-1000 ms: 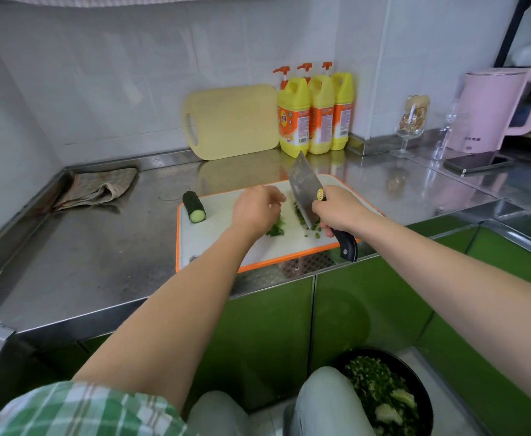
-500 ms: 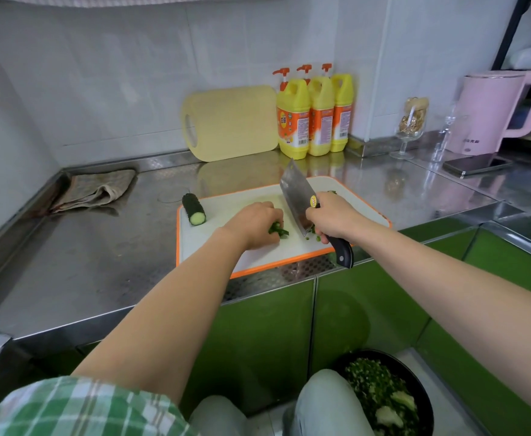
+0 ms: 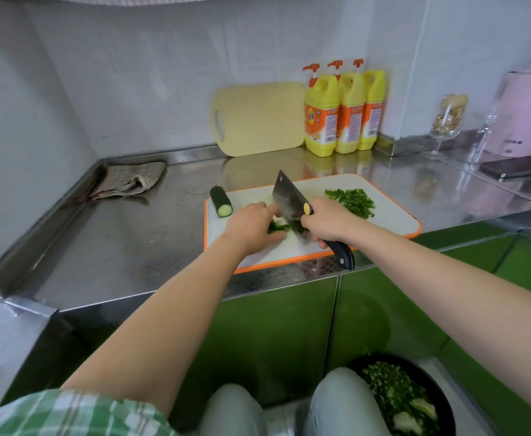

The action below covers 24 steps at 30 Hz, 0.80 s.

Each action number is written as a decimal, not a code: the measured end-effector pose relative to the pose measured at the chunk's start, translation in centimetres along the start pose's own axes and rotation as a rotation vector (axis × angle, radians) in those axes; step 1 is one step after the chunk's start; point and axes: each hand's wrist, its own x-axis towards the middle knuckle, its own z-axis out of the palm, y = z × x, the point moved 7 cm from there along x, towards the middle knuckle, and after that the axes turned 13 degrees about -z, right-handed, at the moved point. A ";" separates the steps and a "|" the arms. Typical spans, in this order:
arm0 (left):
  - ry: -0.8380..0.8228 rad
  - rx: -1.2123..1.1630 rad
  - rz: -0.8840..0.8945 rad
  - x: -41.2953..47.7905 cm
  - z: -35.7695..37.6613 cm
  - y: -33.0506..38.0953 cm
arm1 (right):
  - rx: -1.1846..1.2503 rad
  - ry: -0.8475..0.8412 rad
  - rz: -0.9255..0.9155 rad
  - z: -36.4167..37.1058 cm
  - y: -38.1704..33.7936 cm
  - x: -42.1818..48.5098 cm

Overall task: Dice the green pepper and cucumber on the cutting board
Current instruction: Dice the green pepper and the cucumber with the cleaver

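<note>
Half a second ago the cleaver (image 3: 289, 199) stood higher over the cutting board (image 3: 390, 215). Now its edge is down at the board's near middle, against the short green strips (image 3: 277, 227), so by my reading another chop is landing. The right hand (image 3: 327, 221) is wrapped tight round the black handle, with thumb and forefinger up at the blade's base. The left hand (image 3: 251, 226) has slid in close, its fingers curled over the strips and pinning them just beside the blade. Whether the strips are pepper or cucumber I cannot tell. With the hands drawn toward the board's near edge, a diced pile (image 3: 350, 199) shows on the far right of the board, which suggests much of the dicing is done. A cucumber stub (image 3: 221, 201) lies untouched at the far left corner, half off the board, so more cutting is left. Below the board's near edge are glossy green cabinet fronts (image 3: 273, 325), and lower still a black bowl (image 3: 393, 357) of chopped greens stands by the person's knees. The board lies on a steel counter (image 3: 132, 247), and a crumpled cloth (image 3: 128, 180) sits well to the board's left. Behind the board, against the tiled wall, a pale yellow board (image 3: 261, 118) leans beside three yellow detergent bottles (image 3: 342, 111). Far to the board's right stand a stemmed glass (image 3: 446, 121), a phone (image 3: 509, 166) and a pink kettle (image 3: 528, 114).
</note>
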 end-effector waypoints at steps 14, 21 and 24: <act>-0.032 -0.250 -0.082 0.8 0.6 -1.5 | -0.032 -0.015 0.053 -0.4 0.1 -0.7; -0.055 -0.246 0.057 -0.7 -0.3 -1.3 | -0.024 -0.022 0.068 -0.4 -0.1 -0.4; 0.029 -0.295 0.016 -0.6 -0.3 -1.7 | -0.022 -0.011 0.062 -0.9 -0.6 -0.5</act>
